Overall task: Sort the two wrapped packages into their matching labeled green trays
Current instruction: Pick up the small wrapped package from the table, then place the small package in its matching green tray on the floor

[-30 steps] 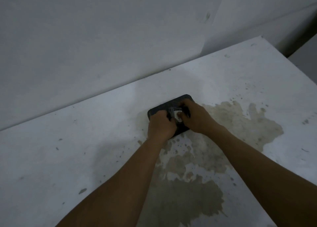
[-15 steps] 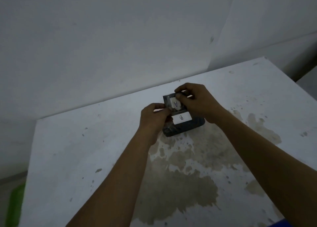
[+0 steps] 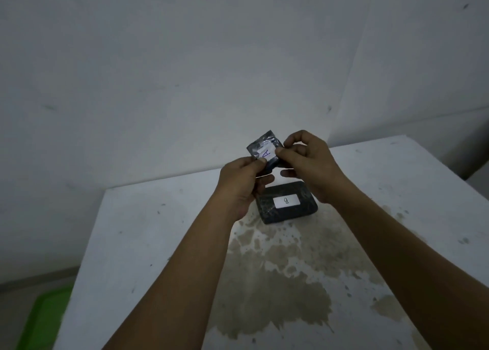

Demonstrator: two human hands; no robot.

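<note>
Scene: a person is standing at a white, stained table [image 3: 148, 243] set against a pale wall, seen from a camera on their head, in dim light.
Left hand [image 3: 242, 182]: it is pinching the lower left corner of a small dark wrapped package between thumb and fingers, holding it in the air above the table.
Right hand [image 3: 307, 161]: it is gripping the right edge of the same package, thumb on the front, fingers curled behind.
Small package [image 3: 264, 148]: it is being held up between both hands, tilted, with a white label showing a handwritten letter A.
Larger package [image 3: 285, 202]: it is lying flat on the table just below the hands, touched by neither, with a white label that seems to read B.
Green tray [image 3: 45, 320]: part of one is showing at the lower left, lower than the table top and well apart from the packages; its label is not visible, and a second tray is out of view.
Step in hand: the person is probably reading the A label before sorting.
Next move: it is calling for finding the tray marked A, carrying the small package over the table's edge and setting it inside.
</note>
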